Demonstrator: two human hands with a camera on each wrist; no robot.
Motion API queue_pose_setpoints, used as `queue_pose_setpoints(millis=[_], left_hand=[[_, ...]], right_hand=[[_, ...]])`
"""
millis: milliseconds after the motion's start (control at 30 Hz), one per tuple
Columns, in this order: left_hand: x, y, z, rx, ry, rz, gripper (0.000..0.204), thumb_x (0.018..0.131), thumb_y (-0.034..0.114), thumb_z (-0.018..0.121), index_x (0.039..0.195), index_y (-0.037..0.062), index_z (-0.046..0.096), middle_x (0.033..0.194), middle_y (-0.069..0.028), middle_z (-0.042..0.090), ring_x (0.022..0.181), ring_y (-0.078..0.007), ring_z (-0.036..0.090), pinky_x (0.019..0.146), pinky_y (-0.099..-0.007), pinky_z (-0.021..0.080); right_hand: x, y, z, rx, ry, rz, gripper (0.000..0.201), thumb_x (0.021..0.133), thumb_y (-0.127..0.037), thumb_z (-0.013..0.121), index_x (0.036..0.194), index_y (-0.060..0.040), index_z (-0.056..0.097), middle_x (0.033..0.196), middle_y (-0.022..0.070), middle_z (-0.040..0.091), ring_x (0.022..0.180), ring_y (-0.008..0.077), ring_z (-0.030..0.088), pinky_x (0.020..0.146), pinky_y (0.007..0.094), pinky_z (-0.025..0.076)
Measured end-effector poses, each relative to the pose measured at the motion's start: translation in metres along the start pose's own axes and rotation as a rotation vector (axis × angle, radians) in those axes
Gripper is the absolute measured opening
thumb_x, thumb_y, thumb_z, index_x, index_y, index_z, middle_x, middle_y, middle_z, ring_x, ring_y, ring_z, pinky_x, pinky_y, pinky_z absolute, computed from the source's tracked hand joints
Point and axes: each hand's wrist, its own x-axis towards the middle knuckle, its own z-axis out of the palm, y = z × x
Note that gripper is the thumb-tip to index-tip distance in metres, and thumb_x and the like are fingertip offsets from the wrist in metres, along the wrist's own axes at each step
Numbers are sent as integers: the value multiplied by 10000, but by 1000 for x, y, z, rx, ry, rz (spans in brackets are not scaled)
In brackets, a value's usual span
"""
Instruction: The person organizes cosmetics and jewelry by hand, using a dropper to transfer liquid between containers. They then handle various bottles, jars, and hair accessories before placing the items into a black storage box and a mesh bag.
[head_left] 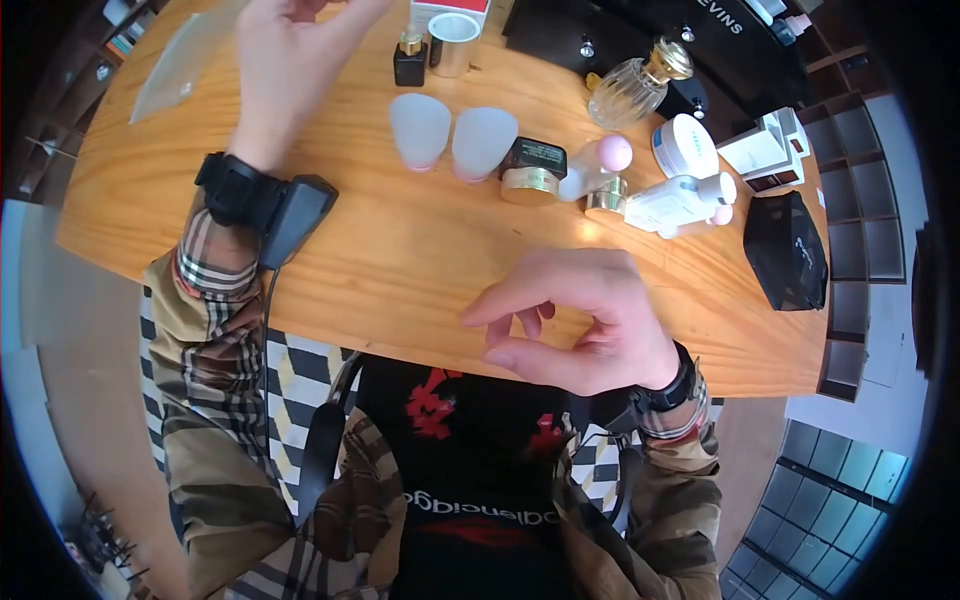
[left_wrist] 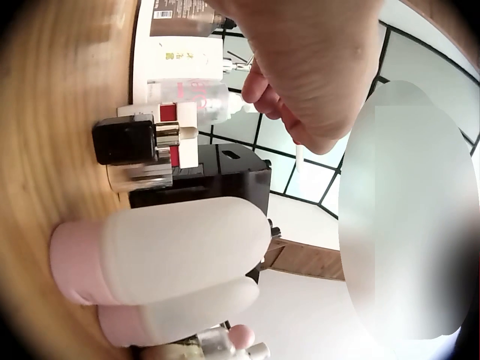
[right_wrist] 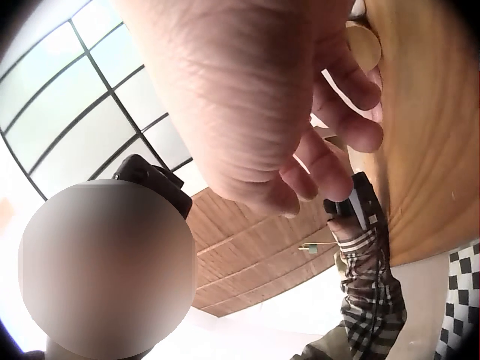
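Observation:
My left hand [head_left: 290, 60] reaches over the far left of the table, its fingertips cut off by the head view's top edge. In the left wrist view its bent fingers [left_wrist: 264, 94] are close to the nozzle of a clear pump bottle [left_wrist: 201, 101]; I cannot tell whether they hold anything. Two frosted bottles with pink caps, one left [head_left: 420, 130] and one right [head_left: 484, 143], stand cap-down beside a black-capped bottle [head_left: 410, 62] and a silvery cup [head_left: 453, 48]. My right hand [head_left: 590, 320] hovers at the front edge, fingers curved and thumb apart, holding nothing.
A black-lidded jar [head_left: 535, 170], a white bottle [head_left: 680, 203], a perfume bottle [head_left: 628, 92] and a white tub [head_left: 686, 147] sit right of centre. A black drawer box [head_left: 640, 40] stands behind. At the right edge lies a black pouch [head_left: 786, 250]; a clear plastic sheet [head_left: 172, 75] is far left.

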Motion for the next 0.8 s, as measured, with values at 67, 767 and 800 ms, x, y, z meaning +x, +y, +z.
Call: queue_pose_setpoints(millis=[67,767,800], left_hand=[[1,9,6,-109,34,-134,72,979,23,674,1050,13,664,856,-11,677,750,-46,602,668,-189,460],[4,-33,-18,213,-179,-66,198,963,177,731,1126,67,745,978,-33,725,782,-134,655,762,-263,541],[4,-34,-17,202,-179,-37,190,961,166,728,1124,70,745,985,-34,720,773,-136,647,747,-263,537]], right_hand=[[0,0,0,-11,13,-12,213,807,-12,805,1016,-15,767,858,63,746,710,130,708,580,235,486],[-1,-2,1,-66,-66,58,130,868,-87,779,978,-57,719,868,55,698,738,190,678,612,292,499],[0,0,2,-57,-54,26,117,870,-81,775,966,-50,716,870,61,693,745,207,680,625,303,506]])
